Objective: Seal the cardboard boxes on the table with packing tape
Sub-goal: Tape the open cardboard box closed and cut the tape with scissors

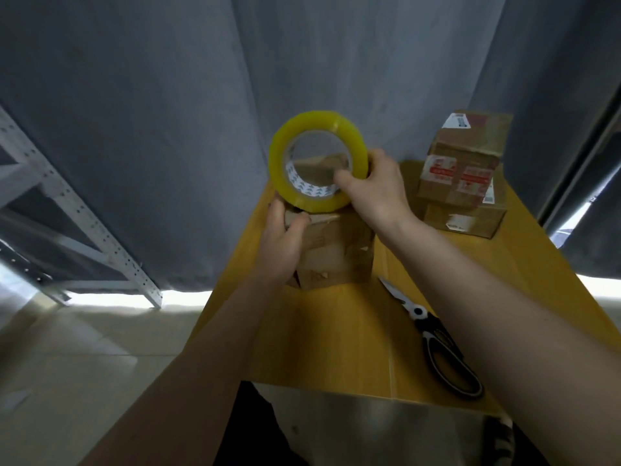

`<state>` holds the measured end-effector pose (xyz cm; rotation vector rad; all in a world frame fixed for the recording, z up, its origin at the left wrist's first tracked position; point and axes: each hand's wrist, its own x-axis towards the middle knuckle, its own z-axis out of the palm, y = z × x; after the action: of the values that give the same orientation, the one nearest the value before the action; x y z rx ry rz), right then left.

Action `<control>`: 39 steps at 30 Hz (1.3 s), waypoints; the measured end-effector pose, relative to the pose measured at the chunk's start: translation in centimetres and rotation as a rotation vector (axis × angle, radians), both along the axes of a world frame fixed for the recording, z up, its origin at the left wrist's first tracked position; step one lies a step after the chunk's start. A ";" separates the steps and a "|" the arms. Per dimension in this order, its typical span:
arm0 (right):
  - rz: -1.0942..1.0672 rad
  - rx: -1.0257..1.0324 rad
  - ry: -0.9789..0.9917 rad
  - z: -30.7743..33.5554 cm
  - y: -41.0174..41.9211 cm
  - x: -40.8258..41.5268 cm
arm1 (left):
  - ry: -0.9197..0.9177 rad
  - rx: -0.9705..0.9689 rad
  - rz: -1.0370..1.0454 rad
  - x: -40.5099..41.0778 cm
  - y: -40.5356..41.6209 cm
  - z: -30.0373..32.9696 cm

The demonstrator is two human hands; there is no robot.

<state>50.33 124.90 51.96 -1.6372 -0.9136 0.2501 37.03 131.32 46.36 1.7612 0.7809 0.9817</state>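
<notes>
Right hand (376, 186) holds tape roll (317, 159) upright, hole facing camera.

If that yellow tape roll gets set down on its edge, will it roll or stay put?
Probably rolls: the tape roll is a round hoop, held upright by the right hand above the cardboard box. Laid flat it should sit steady. Its glossy surface looks slick, so a grip through the open core seems safer.

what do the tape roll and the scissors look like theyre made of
Tape roll: glossy translucent yellowish plastic film, seemingly on a printed paper core. Scissors: shiny bare metal blades; handles look like black plastic or rubber, though blur leaves that open.
</notes>
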 end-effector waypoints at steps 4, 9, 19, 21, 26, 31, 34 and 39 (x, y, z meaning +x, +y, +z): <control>0.055 0.029 -0.067 -0.3 0.3 -0.1 | -0.093 -0.141 -0.096 -0.1 0.6 -0.4; -0.044 0.193 -0.022 -0.1 0.1 1.1 | -0.032 -0.073 -0.106 0.2 0.3 -0.6; -0.100 0.404 -0.094 0.8 0.9 1.0 | 0.188 0.054 -0.112 0.2 1.8 -0.1; -0.227 0.475 0.004 0.5 0.9 1.3 | 0.254 0.086 -0.099 0.2 2.1 -0.2; -0.299 0.384 0.093 -0.8 0.9 1.9 | 0.260 0.140 -0.101 -0.1 2.5 -0.4; -0.310 0.336 0.081 -0.4 0.8 2.2 | 0.274 0.094 -0.303 -1.1 4.0 0.8; -0.303 0.345 0.046 -0.5 0.7 1.8 | 0.266 0.101 -0.338 -1.1 4.7 1.5; -0.330 0.334 0.023 -0.6 0.3 1.6 | 0.265 0.113 -0.337 -0.6 4.1 1.5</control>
<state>51.96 125.19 51.32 -1.4410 -0.6161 -0.1073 36.40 135.39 47.90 2.0666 0.5700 0.5843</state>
